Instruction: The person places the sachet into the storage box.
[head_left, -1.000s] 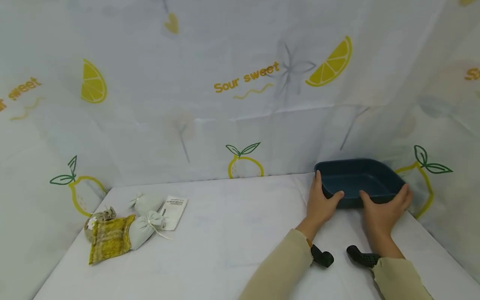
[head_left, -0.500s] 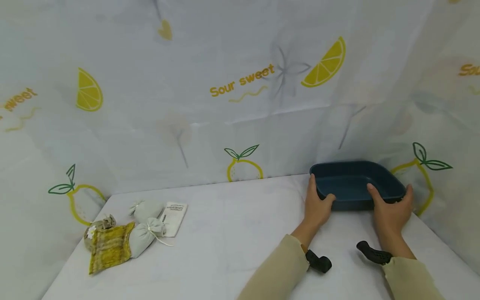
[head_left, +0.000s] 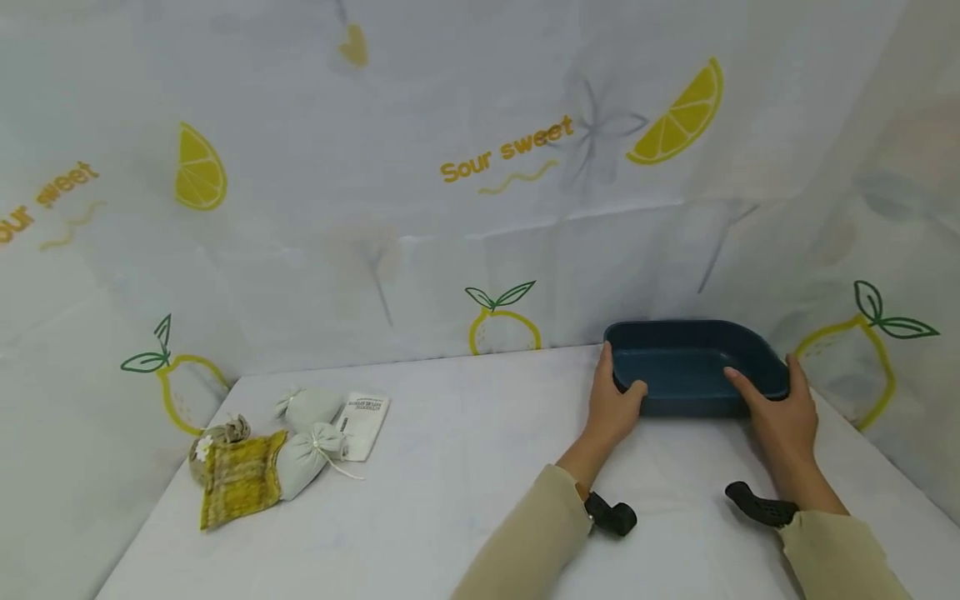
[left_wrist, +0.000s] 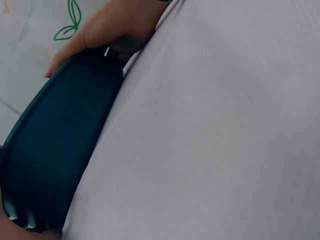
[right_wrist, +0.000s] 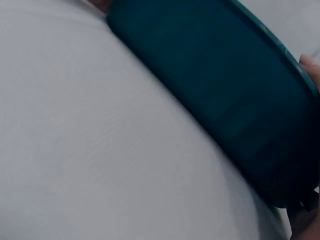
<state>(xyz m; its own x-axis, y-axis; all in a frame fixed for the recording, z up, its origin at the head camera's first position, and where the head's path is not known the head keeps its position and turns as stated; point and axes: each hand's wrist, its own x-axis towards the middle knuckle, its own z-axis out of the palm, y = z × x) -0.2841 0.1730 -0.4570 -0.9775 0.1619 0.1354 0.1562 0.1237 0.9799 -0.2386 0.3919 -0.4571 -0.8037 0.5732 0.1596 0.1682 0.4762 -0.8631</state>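
Note:
A dark teal, shallow rectangular dish (head_left: 678, 371) with rounded corners sits at the back right of the white-covered table, nothing visible inside it. My left hand (head_left: 615, 406) grips its left end, thumb near the front rim and fingers along the side. At the right end my right hand (head_left: 786, 423) holds it, the thumb over the front rim and fingers round the corner. The left wrist view shows the dish's outer wall (left_wrist: 60, 135) low against the cloth, the right hand (left_wrist: 112, 22) at its far end. From the right wrist, the front wall (right_wrist: 210, 90) stretches between both hands.
At the left lie two pale drawstring pouches (head_left: 302, 458), a yellow plaid sachet (head_left: 242, 483), a brownish pouch with a white flower (head_left: 206, 454) and a white printed packet (head_left: 366, 425). A lemon-print curtain (head_left: 360, 192) closes off the back and sides.
The dish has slid left along the back of the table, both hands moving with it. My right thumb has shifted farther over the front rim. The pouches stay where they were.

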